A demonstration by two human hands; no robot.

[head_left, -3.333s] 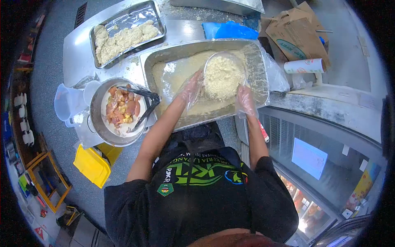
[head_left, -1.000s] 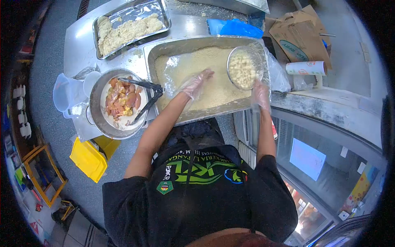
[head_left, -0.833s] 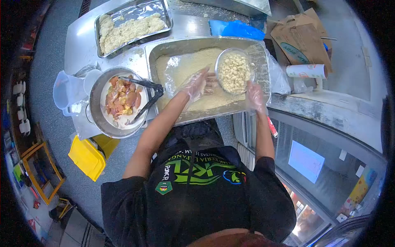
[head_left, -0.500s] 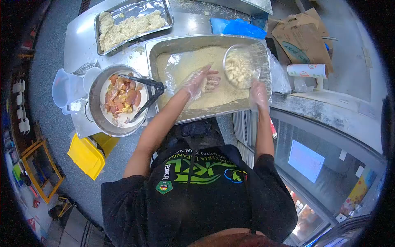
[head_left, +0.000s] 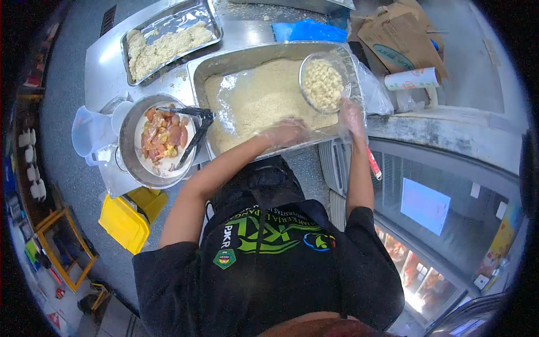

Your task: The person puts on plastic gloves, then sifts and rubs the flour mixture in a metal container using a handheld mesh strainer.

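Observation:
My right hand (head_left: 352,117), in a clear plastic glove, is closed round the handle of a round strainer (head_left: 304,84) whose red end sticks out below. Pale, crumb-coated pieces (head_left: 324,84) lie in the strainer, which sits over the right part of a deep metal pan (head_left: 197,90). Fine beige breading (head_left: 264,106) covers much of that pan's floor. Low over the front side of the breading is my gloved left hand (head_left: 287,132); motion blur hides how its fingers stand. Left of the pan, a steel pot (head_left: 127,147) holds raw meat pieces (head_left: 163,135) in white flour, with black tongs (head_left: 203,121) across its rim.
A foil-lined tray (head_left: 215,35) of coated pieces stands at the back left. Clear plastic jugs (head_left: 87,132) are left of the pot. Behind the pan lies a blue bag (head_left: 314,31). A cardboard bag (head_left: 401,39) and a paper roll (head_left: 412,79) are on the right.
My left hand has moved from the middle of the pan toward its front edge. The strainer has shifted slightly left and up in view, still in my right hand, and its pieces look sharper.

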